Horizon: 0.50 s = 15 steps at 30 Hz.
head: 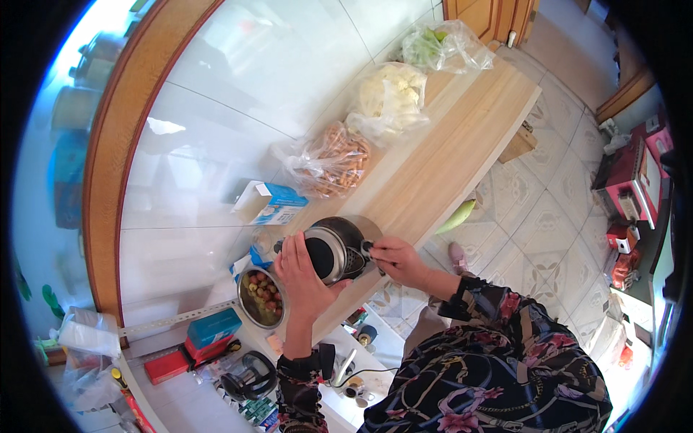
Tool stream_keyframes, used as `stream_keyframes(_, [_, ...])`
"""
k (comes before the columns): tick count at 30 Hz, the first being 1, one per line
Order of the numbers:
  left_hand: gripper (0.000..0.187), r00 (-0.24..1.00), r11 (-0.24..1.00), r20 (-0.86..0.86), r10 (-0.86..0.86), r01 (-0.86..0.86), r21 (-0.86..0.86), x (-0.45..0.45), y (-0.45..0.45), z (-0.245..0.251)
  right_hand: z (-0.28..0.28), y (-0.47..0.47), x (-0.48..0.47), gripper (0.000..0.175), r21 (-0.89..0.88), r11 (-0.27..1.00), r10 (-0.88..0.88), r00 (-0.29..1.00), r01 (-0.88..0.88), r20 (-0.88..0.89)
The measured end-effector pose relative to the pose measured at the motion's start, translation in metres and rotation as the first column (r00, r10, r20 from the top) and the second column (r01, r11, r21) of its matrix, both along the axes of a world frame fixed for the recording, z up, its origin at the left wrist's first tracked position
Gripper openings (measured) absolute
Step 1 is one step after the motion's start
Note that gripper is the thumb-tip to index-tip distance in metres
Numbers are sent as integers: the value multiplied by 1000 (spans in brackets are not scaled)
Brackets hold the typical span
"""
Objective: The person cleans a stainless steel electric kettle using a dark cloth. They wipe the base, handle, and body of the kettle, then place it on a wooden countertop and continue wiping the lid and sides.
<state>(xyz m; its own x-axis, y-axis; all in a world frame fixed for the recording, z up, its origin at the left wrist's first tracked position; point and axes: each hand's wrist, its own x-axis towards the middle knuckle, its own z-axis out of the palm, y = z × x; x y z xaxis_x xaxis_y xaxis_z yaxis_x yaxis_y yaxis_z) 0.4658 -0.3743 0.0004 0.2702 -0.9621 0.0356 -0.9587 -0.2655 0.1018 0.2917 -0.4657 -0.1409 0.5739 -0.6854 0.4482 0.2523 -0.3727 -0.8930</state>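
Note:
A steel pot-like vessel (349, 230) with black parts stands at the near end of a wooden tabletop. My left hand (306, 276) spreads over its left side, with the thumb near the lower rim and fingers against a steel-rimmed black disc (319, 254). On the other side, my right hand (398, 260) grips a small black handle (367, 248). Perforated metal (354, 261) shows between the disc and this handle. Just left of my left hand sits a steel bowl (242, 306) holding reddish and green grapes (265, 295).
Along the tiled wall stand an opened blue-and-white carton (279, 203) and clear bags of brown sticks (338, 162), pale cauliflower-like pieces (398, 89) and green produce (433, 40). Below the tabletop (433, 162) lie boxes (214, 327) and a black-handled glass jug (249, 376).

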Motion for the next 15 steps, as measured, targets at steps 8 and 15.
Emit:
stream_keyframes(8, [126, 1000, 1000, -3, -8, 8, -8, 2, 0, -4, 24, -32, 27, 30, 134, 983, 125, 991, -129, 39])
stream_keyframes(15, [126, 1000, 999, -11, -11, 11, -39, 1, 1, -3, 9, -70, 76, 22, 147, 976, 171, 983, -161, -61])
